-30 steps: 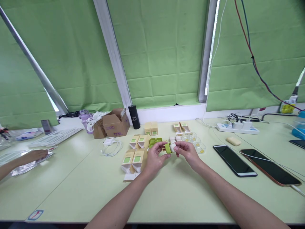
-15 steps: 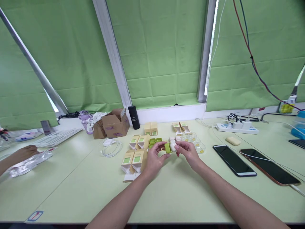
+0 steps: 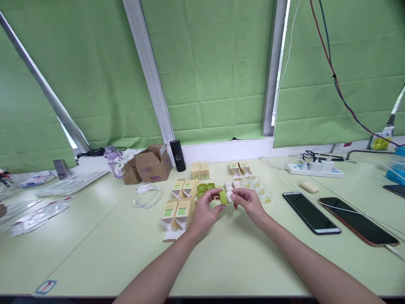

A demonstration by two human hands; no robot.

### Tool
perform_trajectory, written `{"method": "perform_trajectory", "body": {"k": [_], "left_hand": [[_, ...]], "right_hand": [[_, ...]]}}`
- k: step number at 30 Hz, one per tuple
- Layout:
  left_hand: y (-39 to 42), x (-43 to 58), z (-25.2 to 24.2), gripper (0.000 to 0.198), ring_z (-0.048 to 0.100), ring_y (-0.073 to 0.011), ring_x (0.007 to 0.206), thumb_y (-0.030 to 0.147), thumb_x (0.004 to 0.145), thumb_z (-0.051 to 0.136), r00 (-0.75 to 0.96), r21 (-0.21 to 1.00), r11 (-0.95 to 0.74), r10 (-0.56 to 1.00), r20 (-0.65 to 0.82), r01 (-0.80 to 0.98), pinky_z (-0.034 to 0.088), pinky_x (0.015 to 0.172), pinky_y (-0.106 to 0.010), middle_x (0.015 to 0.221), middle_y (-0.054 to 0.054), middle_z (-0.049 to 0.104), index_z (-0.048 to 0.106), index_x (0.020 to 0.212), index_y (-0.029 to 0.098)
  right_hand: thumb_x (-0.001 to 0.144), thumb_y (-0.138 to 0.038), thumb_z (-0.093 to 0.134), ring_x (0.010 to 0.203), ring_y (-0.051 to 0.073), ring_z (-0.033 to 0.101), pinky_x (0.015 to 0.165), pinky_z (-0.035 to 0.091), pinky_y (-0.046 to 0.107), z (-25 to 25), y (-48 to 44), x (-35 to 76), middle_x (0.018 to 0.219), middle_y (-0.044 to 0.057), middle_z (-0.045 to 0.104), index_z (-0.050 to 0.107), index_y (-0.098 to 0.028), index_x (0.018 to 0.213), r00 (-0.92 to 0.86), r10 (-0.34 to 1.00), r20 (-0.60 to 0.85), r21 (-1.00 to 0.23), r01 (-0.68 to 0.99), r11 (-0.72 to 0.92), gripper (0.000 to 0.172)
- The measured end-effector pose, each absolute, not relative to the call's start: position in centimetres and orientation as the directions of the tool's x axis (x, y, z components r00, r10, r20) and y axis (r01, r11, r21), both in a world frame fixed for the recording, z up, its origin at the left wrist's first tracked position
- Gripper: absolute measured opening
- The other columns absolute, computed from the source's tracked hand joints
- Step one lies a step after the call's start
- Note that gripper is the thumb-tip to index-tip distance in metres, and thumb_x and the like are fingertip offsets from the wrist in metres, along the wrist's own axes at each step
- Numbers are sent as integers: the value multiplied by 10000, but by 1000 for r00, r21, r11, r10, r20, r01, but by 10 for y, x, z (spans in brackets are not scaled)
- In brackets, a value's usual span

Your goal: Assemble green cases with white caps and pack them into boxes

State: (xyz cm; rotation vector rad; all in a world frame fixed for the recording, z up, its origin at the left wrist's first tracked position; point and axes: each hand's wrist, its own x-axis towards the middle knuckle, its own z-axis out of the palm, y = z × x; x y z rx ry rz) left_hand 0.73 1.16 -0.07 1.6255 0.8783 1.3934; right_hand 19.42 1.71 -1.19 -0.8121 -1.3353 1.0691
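Holding green case (image 3: 223, 198), left hand (image 3: 205, 209); apparently white block (image 3: 229, 196), right hand (image 3: 252, 204).

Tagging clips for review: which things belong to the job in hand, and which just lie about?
Likely the job: held green piece, held white piece, other green pieces, small cartons, clear containers.
Likely lying about: phones, power strip, brown box.

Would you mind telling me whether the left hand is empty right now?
No, the left hand holds a small green case, and the right hand grips the white piece beside it.
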Motion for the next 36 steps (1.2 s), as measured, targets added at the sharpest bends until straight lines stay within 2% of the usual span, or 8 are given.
{"method": "perform_trajectory", "body": {"k": [16, 24, 29, 36], "left_hand": [[13, 9, -9, 420, 671, -218, 1059, 97, 696, 823, 132, 866, -500, 859, 495, 10, 528, 1002, -379, 1097, -65, 705, 682, 1080, 191], [10, 13, -8, 431, 668, -218, 1052, 124, 690, 839, 110, 898, -439, 891, 441, -41, 523, 997, -379, 1067, -59, 700, 642, 1067, 190], [9, 14, -8, 438, 678, -229, 1052, 161, 695, 869, 92, 913, -405, 908, 408, -55, 525, 995, -389, 1066, -66, 706, 635, 1064, 187], [7, 14, -5, 437, 679, -235, 1101, 221, 769, 848, 102, 911, -411, 906, 412, -28, 526, 1020, -387, 1146, -89, 716, 659, 1163, 192]], "right_hand": [[742, -677, 807, 512, 143, 582, 529, 503, 286, -9, 14, 187, 600, 4, 628, 760, -156, 782, -39, 946, 322, -941, -126, 315, 524], [759, -658, 815, 518, 152, 615, 537, 539, 293, -14, 16, 186, 621, 8, 668, 782, -157, 862, -30, 949, 314, -942, -138, 307, 513], [728, -651, 845, 539, 158, 629, 549, 579, 321, -13, 15, 183, 726, 36, 724, 772, -166, 828, -49, 955, 291, -946, -165, 280, 501], [655, -622, 906, 539, 144, 600, 554, 599, 319, -8, 13, 181, 638, -5, 662, 751, -161, 864, -51, 970, 237, -945, -246, 218, 530]]}}
